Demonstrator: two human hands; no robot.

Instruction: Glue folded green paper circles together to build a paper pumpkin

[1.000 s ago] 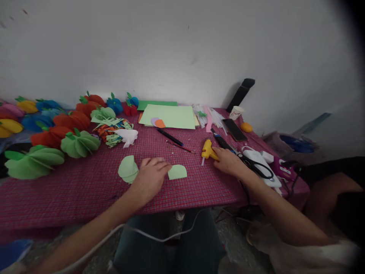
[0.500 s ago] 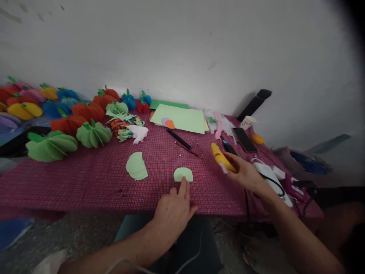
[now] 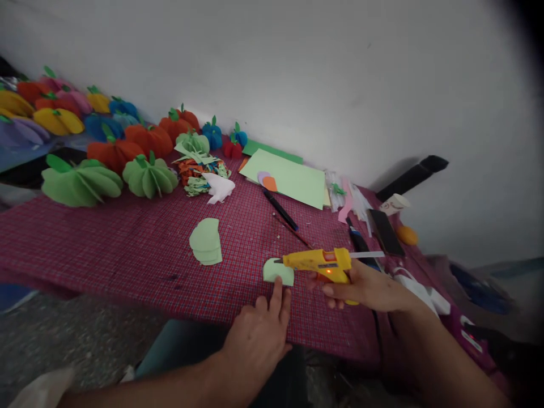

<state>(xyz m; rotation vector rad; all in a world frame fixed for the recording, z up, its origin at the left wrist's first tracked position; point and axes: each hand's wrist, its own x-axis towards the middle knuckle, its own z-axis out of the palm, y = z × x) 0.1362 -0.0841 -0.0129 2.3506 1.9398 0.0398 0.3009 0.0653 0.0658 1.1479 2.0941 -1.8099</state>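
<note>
My right hand [image 3: 361,288] grips a yellow glue gun [image 3: 318,263] held level, its nozzle pointing left at a small light-green folded paper piece [image 3: 277,270] near the table's front edge. My left hand [image 3: 259,334] rests at the table edge with its fingers stretched forward, fingertips touching the near side of that piece. A stack of light-green half-round paper pieces [image 3: 205,241] lies a little to the left on the red checked tablecloth [image 3: 106,243].
Paper fruit in green [image 3: 149,177], orange, blue and yellow line the left and back. Coloured scraps [image 3: 199,173], green sheets [image 3: 289,177], a black pen [image 3: 280,209], a phone [image 3: 385,231], a paper cup [image 3: 394,204] and scissors lie at the back and right. A white wall stands behind.
My right hand lifted the glue gun from the table and brought it left to the small green piece. My left hand drew back to the table edge, fingertips on that piece. The view tilted.
</note>
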